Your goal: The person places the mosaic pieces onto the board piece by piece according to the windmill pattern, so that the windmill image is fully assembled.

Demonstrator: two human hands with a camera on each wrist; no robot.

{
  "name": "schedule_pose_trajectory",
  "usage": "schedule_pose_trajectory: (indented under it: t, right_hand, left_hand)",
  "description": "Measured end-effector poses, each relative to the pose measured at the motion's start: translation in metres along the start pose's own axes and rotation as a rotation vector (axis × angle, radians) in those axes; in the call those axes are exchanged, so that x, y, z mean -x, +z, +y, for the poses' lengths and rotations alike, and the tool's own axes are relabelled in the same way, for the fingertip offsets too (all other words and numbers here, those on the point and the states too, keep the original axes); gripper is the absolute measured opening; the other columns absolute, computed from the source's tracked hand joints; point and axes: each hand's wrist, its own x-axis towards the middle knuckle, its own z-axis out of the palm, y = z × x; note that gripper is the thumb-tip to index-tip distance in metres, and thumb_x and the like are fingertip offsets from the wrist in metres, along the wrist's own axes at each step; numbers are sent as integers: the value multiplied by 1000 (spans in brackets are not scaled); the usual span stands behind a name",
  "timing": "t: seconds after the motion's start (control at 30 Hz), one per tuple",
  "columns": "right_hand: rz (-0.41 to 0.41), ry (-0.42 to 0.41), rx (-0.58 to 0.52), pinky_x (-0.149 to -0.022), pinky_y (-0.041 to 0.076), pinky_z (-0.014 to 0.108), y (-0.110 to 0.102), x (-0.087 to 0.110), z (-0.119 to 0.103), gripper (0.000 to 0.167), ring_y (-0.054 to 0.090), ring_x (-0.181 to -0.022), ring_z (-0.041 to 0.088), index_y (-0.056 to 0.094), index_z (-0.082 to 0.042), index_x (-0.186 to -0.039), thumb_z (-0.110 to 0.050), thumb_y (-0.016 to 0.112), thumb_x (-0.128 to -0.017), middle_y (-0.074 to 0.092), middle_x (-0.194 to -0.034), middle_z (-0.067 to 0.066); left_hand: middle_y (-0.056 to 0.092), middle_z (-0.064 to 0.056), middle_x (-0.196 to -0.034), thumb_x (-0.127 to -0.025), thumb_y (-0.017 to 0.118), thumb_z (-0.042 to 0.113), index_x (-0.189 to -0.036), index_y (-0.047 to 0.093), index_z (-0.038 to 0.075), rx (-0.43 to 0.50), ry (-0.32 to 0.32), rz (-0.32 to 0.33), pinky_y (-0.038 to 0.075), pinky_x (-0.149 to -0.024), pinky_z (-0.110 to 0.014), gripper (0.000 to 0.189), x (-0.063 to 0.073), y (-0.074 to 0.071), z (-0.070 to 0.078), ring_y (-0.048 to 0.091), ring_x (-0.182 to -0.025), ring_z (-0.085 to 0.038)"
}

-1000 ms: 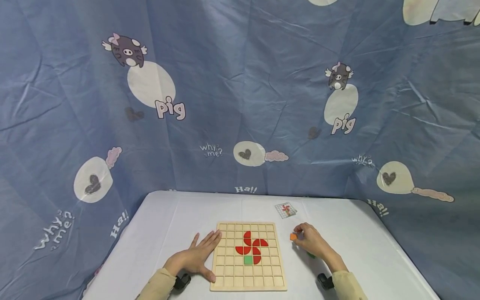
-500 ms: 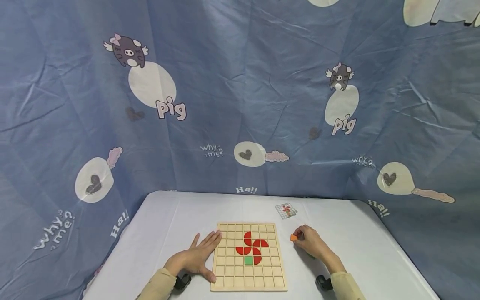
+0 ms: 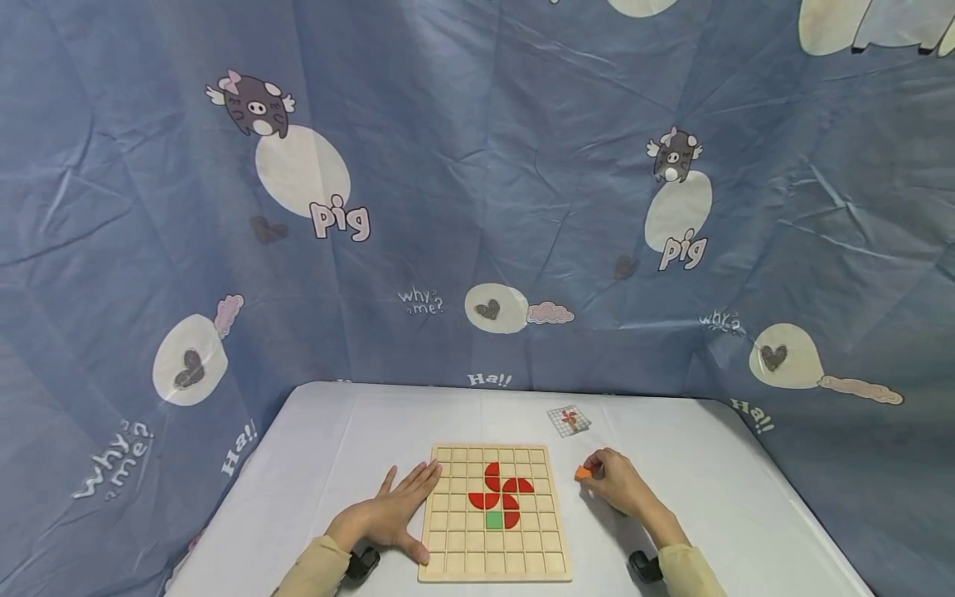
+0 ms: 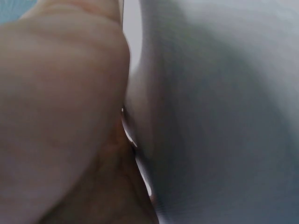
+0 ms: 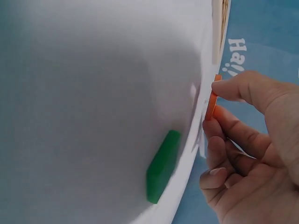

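My right hand pinches a small orange tile between thumb and fingers, to the right of the board. In the right wrist view the orange tile is seen edge-on, and a green piece lies on the table near it. My left hand rests with spread fingers along the left edge of the wooden grid board. Several red rounded pieces form a pinwheel on this board, with a green square tile at its lower end. Only blurred skin and tabletop fill the left wrist view.
A small card printed with a grid and a red pinwheel lies behind the board, toward the right. The white table ends at a blue patterned curtain. Black wrist cameras sit on both wrists.
The orange tile has turned slightly in my right hand's fingers and shifted a touch. My left hand and the pieces on the board stay where they were.
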Motion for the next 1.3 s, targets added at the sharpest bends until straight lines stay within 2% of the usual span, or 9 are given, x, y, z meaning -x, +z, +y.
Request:
schedule_pose_trajectory:
  t: [0.33, 0.77, 1.1, 1.3]
  right_hand:
    - [-8, -104, -35, -64, 44, 24, -1, 8, -28, 19, 51, -76, 12, 66, -9, -89, -14, 80, -77, 60, -86, -1]
    - [-92, -333, 2, -66, 49, 23, 19, 29, -75, 18, 55, -82, 15, 65, -8, -94, -12, 76, -80, 61, -92, -1]
    - [-157, -436, 27, -68, 51, 19, 44, 43, -100, 16, 54, -85, 6, 66, -11, -92, -17, 76, -81, 60, -91, -7]
    - [-244, -465, -4, -69, 51, 14, 56, 51, -110, 15, 52, -86, -1, 66, -13, -94, -20, 75, -83, 58, -91, -11]
  left_hand:
    - [0, -17, -163, -65, 77, 62, -155, 4, 2, 9, -1, 3, -5, -111, -71, 130, 0, 1, 0, 1, -149, -39]
    - [0, -18, -163, -66, 77, 61, -154, 4, 2, 7, 9, 3, -4, -111, -72, 129, 1, 0, 0, 2, -149, -40]
    - [0, -17, -163, -65, 77, 61, -155, 3, 3, 17, 7, 4, -5, -111, -71, 130, 1, 2, -1, 1, -149, -40]
    - [0, -17, -163, -65, 77, 61, -155, 3, 3, 18, 3, 4, -6, -112, -71, 130, 0, 1, -1, 1, -149, -39]
